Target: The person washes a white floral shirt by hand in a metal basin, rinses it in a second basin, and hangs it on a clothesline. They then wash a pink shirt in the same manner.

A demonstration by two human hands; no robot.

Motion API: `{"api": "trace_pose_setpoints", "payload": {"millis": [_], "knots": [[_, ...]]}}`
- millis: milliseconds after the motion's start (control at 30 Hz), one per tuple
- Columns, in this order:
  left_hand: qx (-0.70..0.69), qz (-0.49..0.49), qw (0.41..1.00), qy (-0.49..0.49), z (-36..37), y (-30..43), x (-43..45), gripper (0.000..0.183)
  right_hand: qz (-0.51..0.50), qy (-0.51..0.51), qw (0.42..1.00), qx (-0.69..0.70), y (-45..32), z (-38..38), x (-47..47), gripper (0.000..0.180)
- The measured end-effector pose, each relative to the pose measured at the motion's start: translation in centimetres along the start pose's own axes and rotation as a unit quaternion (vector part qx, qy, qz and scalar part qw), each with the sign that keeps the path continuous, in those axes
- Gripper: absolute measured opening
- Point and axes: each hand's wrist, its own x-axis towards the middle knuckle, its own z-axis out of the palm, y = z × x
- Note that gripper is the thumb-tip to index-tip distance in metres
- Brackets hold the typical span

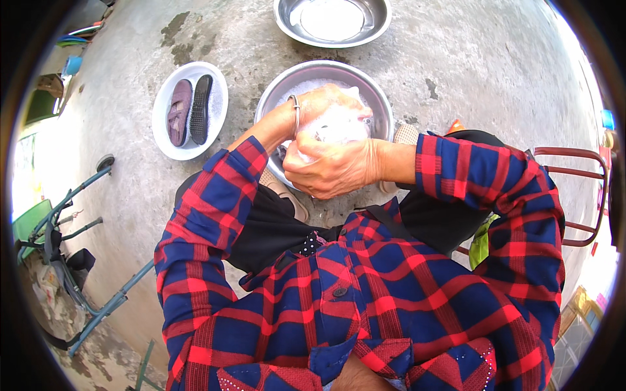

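Note:
A metal basin (386, 117) with soapy water stands on the floor between my feet. Over it, both hands grip a foam-covered whitish item (340, 128); the suds hide its shape, and I cannot tell whether it is cloth or a shoe. My left hand (327, 103), with a metal bangle at its wrist, lies on the far side of the item. Nearer my body, my right hand (332, 163) is curled around the near side, knuckles towards me. Part of a dark thing (281, 152) shows at the basin's left inner edge, mostly hidden.
Left of the basin, a white plastic tub (161, 141) holds a purple shoe (179, 112) and a dark-soled shoe (200, 110), sole up. A second metal basin (332, 41) stands beyond. A blue tubular metal frame (105, 308) lies left; a red-brown metal chair frame (599, 195) is right.

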Motion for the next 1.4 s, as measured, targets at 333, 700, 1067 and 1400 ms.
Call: {"api": "trace_pose_setpoints", "payload": {"millis": [333, 700, 1067, 1400], "knots": [[0.056, -0.036, 0.997, 0.041, 1.1, -0.1, 0.4, 0.018, -0.017, -0.002, 0.998, 0.058, -0.7, 0.9, -0.1, 0.024], [-0.087, -0.115, 0.988, 0.047, 0.1, 0.2, -0.5, 0.027, -0.002, -0.018, 0.995, 0.096, 0.2, 1.0, 0.1, 0.028], [-0.389, 0.003, 0.912, 0.131, 2.6, 5.9, -4.5, 0.034, 0.177, 0.146, 0.97, 0.082, 5.4, -1.5, 1.3, 0.029], [-0.105, -0.066, 0.992, -0.026, -0.7, 3.2, -1.2, 0.022, 0.058, 0.032, 0.992, 0.108, 3.0, -1.5, 1.3, 0.021]]}}
